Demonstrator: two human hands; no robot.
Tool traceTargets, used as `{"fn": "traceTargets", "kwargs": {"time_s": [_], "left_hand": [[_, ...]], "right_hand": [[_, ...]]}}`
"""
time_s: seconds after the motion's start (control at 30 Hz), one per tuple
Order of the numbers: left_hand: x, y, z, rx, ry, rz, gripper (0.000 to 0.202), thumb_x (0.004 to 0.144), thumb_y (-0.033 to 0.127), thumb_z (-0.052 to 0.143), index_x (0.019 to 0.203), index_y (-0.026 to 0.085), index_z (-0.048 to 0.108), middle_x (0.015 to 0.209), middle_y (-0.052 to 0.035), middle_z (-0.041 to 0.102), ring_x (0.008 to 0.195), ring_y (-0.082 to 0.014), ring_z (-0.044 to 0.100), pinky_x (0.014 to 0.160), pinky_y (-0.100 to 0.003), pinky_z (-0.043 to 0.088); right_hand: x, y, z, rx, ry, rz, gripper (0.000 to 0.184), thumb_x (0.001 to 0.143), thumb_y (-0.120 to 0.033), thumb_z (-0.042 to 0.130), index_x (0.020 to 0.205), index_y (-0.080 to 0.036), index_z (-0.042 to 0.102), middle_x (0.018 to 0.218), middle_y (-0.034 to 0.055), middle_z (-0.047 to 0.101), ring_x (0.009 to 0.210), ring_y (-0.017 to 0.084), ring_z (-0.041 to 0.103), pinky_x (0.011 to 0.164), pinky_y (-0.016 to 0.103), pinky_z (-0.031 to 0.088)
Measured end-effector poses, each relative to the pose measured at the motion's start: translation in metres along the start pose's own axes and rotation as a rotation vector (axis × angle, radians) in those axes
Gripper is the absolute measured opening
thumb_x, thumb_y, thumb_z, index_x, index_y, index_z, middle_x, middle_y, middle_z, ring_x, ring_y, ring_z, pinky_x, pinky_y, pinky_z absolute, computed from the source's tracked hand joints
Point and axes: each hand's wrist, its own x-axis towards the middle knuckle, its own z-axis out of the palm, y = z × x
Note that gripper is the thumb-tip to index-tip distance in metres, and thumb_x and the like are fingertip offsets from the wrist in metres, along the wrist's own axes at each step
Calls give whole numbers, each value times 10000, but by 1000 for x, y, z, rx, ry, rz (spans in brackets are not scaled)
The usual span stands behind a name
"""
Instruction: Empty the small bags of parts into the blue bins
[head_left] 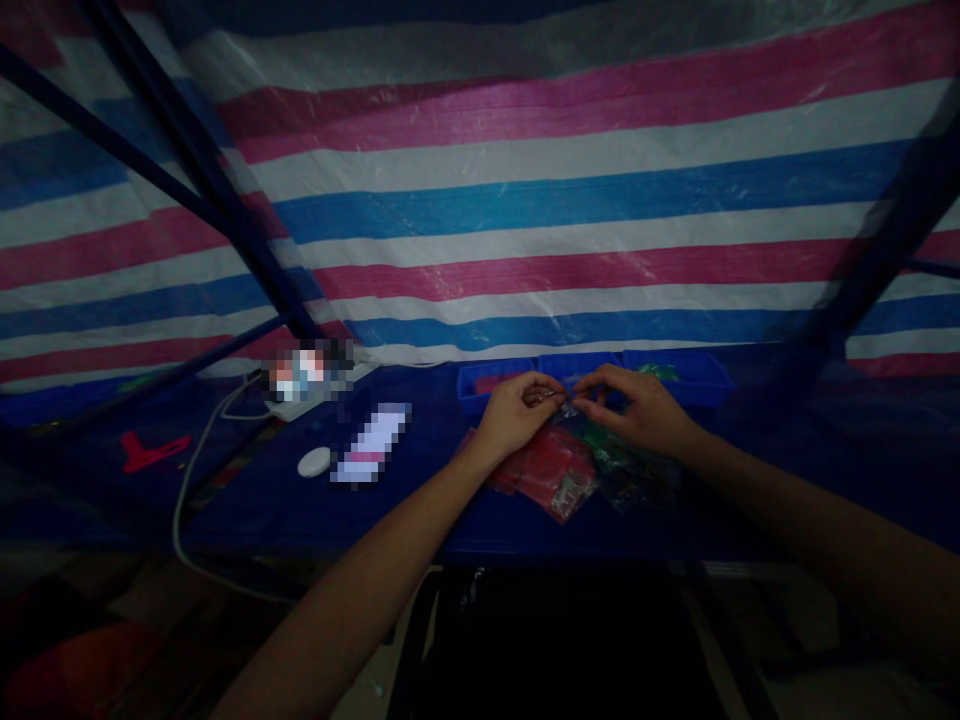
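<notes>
My left hand (519, 412) and my right hand (639, 406) meet above the table, fingertips pinched close together. Between them is a small piece of shiny clear plastic (570, 404), perhaps a little bag; its contents are too dim to make out. Just below my hands lie several red items in clear plastic bags (546, 468). To their right are clear bags with green and dark contents (626, 468). Behind my fingers stands a blue compartment tray (471, 398), partly hidden by my hands, with something red at its left and green at its right.
On the blue table (277, 505), left of my hands, lie a blurred-out phone-shaped thing (373, 443) and a white round object (314, 462). Farther back is a white power strip (300, 400) with a cable (182, 500). Dark frame bars (217, 190) and a striped sheet (570, 210) enclose the table.
</notes>
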Motion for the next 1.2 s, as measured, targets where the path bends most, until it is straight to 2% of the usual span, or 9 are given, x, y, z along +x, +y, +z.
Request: {"fn": "traceTargets", "kwargs": {"time_s": [0.1,0.23,0.37,0.5,0.73,0.87,0.97,1.03,1.2], "left_hand": [[-2,4,3,-54,-8,8,304,864,284,780,1095,163,625,949,-67,761,856,-168,735,820,-304,569],[-5,11,6,-44,-43,34,457,871,231,768,1274,199,555,961,-62,776,867,-177,747,832,-320,573],[-6,16,5,56,-27,43,598,887,206,747,1432,214,501,986,-80,786,889,-195,759,845,-338,583],[-8,18,4,142,-17,74,660,889,205,743,1491,237,476,998,-73,793,900,-203,768,860,-352,593],[-6,18,3,240,6,113,610,875,272,774,1433,217,532,1027,-71,792,894,-196,760,821,-330,599],[-4,12,1,364,13,106,377,900,264,737,1259,184,654,1005,-71,793,858,-192,754,779,-324,594],[-5,10,-1,494,-42,151,194,936,273,685,1101,181,730,1020,-66,786,895,-196,744,814,-334,583],[-6,10,-1,581,-99,207,177,949,294,670,1062,188,755,1053,-65,780,947,-207,731,873,-353,569],[-7,8,0,672,-210,242,226,970,321,646,1105,188,768,1095,-76,777,1031,-226,712,957,-372,541]], "right_hand": [[1,2,3,65,54,65,253,930,-417,683,1136,-279,729,1085,78,759,879,267,710,808,443,579],[2,6,6,219,23,148,274,908,-427,709,1145,-295,753,1164,53,780,1024,294,741,915,470,599],[1,6,6,210,26,177,258,882,-436,743,1084,-281,783,1099,47,805,983,290,762,917,470,604],[1,6,5,219,41,190,269,862,-428,771,1076,-266,777,1086,55,806,967,281,764,899,462,613],[3,9,3,221,96,187,254,853,-438,782,1014,-244,750,1013,51,799,903,260,756,843,427,616],[7,13,-9,138,257,150,213,881,-425,758,1003,-252,744,1005,52,789,873,249,744,810,408,606],[8,15,-25,-76,392,84,175,929,-397,704,1032,-264,751,993,54,774,820,231,717,774,401,583],[9,16,-37,-228,462,24,163,941,-376,687,1033,-263,758,973,59,763,787,228,687,768,409,564],[8,25,-53,-375,551,-100,155,962,-293,654,1082,-264,749,1047,68,772,980,283,673,858,451,543]]}}
